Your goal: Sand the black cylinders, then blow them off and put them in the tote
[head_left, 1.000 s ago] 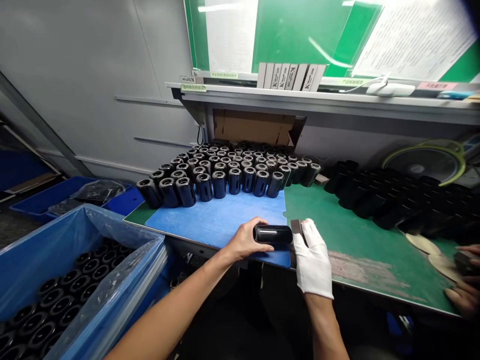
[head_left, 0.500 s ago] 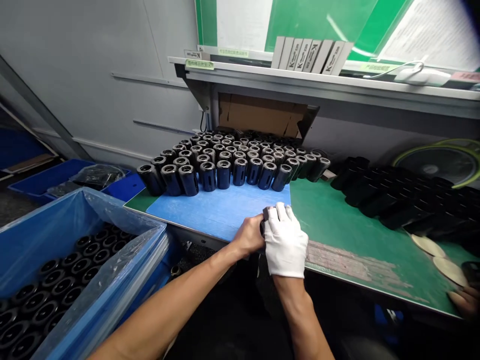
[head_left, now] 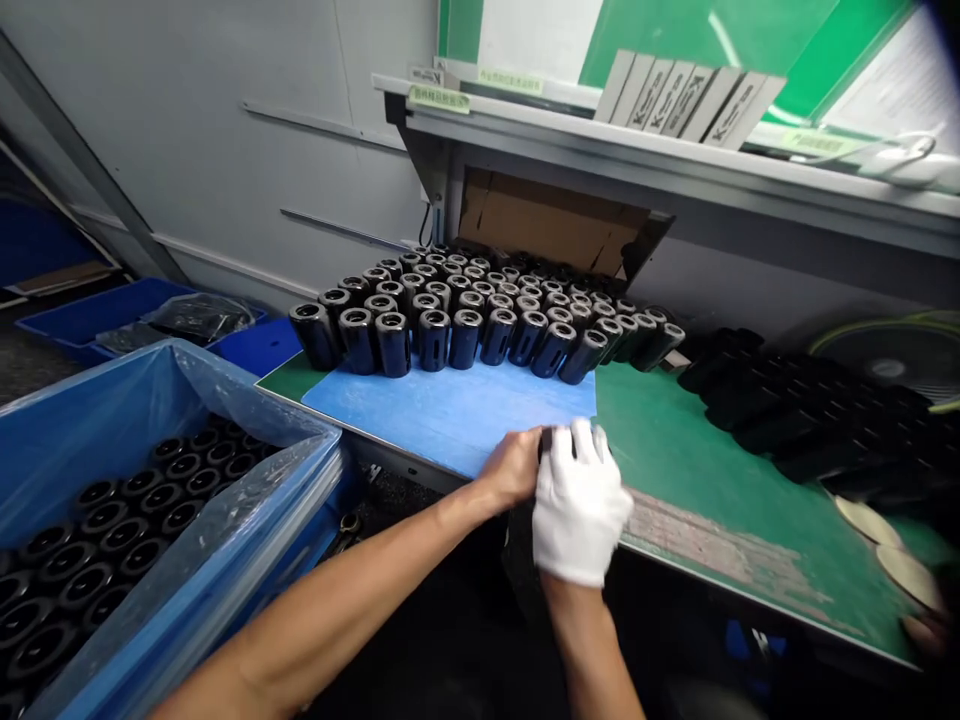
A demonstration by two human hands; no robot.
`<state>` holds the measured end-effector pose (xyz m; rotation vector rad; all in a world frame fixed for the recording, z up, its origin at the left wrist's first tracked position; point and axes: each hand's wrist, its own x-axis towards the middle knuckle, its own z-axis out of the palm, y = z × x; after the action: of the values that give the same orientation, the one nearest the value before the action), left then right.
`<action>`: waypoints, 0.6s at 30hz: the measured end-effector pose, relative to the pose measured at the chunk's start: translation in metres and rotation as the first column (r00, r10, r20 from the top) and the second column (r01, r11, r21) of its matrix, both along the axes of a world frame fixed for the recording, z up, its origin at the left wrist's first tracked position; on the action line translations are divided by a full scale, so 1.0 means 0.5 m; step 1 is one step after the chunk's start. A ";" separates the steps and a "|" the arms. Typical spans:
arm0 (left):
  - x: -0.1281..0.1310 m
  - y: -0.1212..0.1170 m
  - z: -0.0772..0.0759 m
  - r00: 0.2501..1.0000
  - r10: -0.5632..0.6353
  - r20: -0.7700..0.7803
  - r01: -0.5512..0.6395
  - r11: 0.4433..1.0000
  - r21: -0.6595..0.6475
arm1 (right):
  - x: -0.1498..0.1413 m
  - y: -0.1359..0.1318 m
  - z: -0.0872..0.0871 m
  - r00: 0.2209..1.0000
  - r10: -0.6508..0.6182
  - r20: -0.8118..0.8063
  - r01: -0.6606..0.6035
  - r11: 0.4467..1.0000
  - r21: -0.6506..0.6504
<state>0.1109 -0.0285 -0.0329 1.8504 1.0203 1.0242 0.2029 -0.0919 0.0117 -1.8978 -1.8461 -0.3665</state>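
My bare left hand (head_left: 513,467) is closed around the left side of a black cylinder (head_left: 546,440). Wearing a white glove, my right hand (head_left: 581,505) wraps the same piece from the right, its fingers bent over it. Most of this cylinder is hidden by the two hands, which meet above the front edge of the bench. Behind them, rows of glossy black cylinders (head_left: 465,340) stand upright, open-topped, some with slots in the side. The front ones rest on a blue sheet (head_left: 427,408).
At left stands a blue bin (head_left: 255,545) lined with plastic, holding many black cylinders. More dark cylinders (head_left: 795,410) crowd the green mat (head_left: 675,450) at right, near pale discs (head_left: 907,575) and a fan (head_left: 889,365). A shelf (head_left: 562,125) with grey boxes (head_left: 682,100) overhangs the back.
The view has shifted slightly, so the bench and shelf sit differently in it. Both hands stay together on the black cylinder; the gloved right hand has turned a little and covers more of it.
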 end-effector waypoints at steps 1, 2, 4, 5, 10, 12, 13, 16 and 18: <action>0.000 0.000 0.000 1.000 0.013 -0.010 -0.013 1.000 -0.006 | 0.000 0.004 -0.001 1.000 0.004 -0.010 -0.004 1.000 0.003; 0.000 -0.001 0.001 1.000 0.023 -0.017 -0.023 1.000 -0.012 | 0.002 0.007 -0.003 1.000 0.023 -0.014 -0.023 1.000 0.000; 0.001 -0.003 0.001 1.000 0.024 -0.017 -0.025 0.999 -0.020 | 0.007 0.007 -0.007 0.998 0.055 -0.015 -0.055 0.998 0.010; 0.001 -0.004 0.001 1.000 0.019 -0.010 -0.020 1.000 -0.022 | 0.010 0.005 -0.009 0.998 0.059 -0.010 -0.059 0.998 0.014; 0.006 -0.005 0.001 0.999 0.041 -0.019 -0.042 0.998 -0.042 | 0.023 0.016 -0.002 1.000 -0.001 0.014 0.001 1.000 0.018; 0.005 -0.004 0.002 0.999 0.047 -0.024 -0.048 0.997 -0.052 | 0.022 0.012 -0.004 0.998 0.044 0.047 -0.046 0.998 0.044; 0.005 -0.004 0.003 0.999 0.039 -0.023 -0.041 0.998 -0.052 | 0.021 0.005 -0.010 0.995 0.069 0.068 -0.073 0.995 0.070; 0.004 -0.006 0.005 0.999 0.013 -0.043 -0.014 1.000 -0.023 | 0.022 -0.001 -0.033 0.992 0.053 0.111 -0.069 0.988 0.137; 0.004 -0.008 0.005 0.997 0.024 -0.076 -0.025 1.000 -0.005 | 0.038 0.031 -0.034 0.998 0.051 0.044 -0.058 0.985 0.164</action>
<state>0.1131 -0.0325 -0.0305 1.8881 1.0921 0.9708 0.2217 -0.0762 -0.0051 -1.7370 -1.8282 -0.5250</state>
